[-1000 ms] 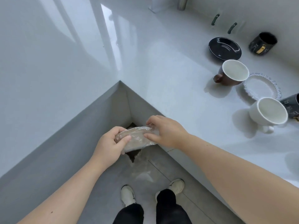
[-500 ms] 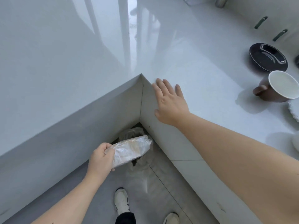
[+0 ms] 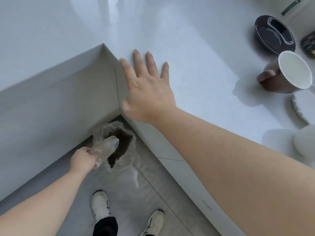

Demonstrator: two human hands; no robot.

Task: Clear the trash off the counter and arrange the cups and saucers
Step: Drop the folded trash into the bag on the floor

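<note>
My left hand [image 3: 83, 158] grips a crumpled clear plastic wrapper [image 3: 106, 147] low down, right over the dark mouth of a plastic-lined trash bin [image 3: 117, 133] in the floor corner under the counter. My right hand [image 3: 146, 87] lies flat with fingers spread on the white counter [image 3: 196, 57] by its inner corner. At the right edge stand a brown cup with white inside [image 3: 288, 74], a black saucer [image 3: 274, 36], part of a black cup [image 3: 308, 43], a white lace-edged saucer [image 3: 301, 106] and a blurred white cup [image 3: 305, 142].
The L-shaped counter wraps around the bin's corner, with grey cabinet fronts [image 3: 59, 108] on both sides. My feet in white shoes [image 3: 100, 205] stand on the grey tiled floor just in front of the bin.
My left hand has carried the wrapper down to the bin's mouth. My right hand let go of it earlier and has moved onto the counter, spreading flat.
</note>
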